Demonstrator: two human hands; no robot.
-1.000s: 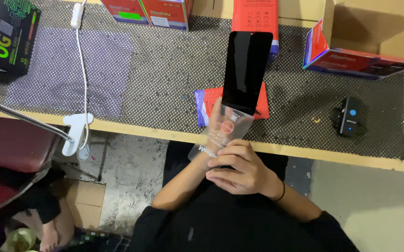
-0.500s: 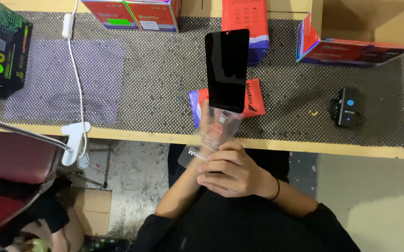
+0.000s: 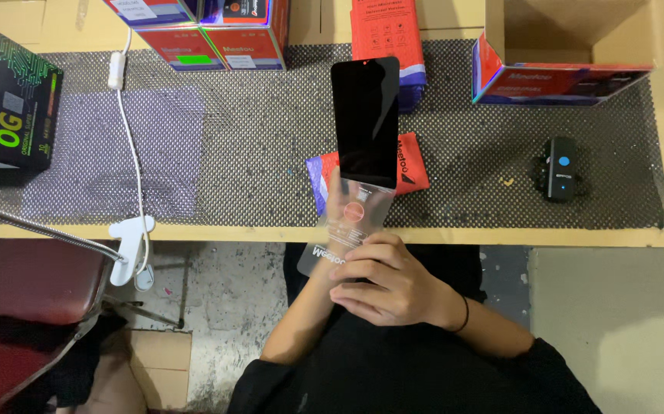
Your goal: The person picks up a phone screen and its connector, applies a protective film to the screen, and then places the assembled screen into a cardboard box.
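Note:
A black-screened phone (image 3: 365,123) stands nearly upright over the table's front edge. A clear film (image 3: 351,222) with a red dot and dark print hangs from its lower end down to my hands. My right hand (image 3: 393,290), a black band on its wrist, is closed over the film's lower end. My left hand (image 3: 330,270) lies mostly hidden beneath it, gripping the phone's bottom; only its forearm shows clearly. A red and purple packet (image 3: 415,165) lies on the mat behind the phone.
A dotted mat (image 3: 255,138) covers the wooden table (image 3: 577,236). A dark box (image 3: 6,100) sits at the left, red boxes (image 3: 217,34) at the back and an open carton (image 3: 570,46) at the back right. A black clip device (image 3: 560,169), a white cable (image 3: 129,130) and a chair (image 3: 33,307) are nearby.
The phone has swung from leaning right to nearly upright and shifted slightly left. Both hands keep the same hold.

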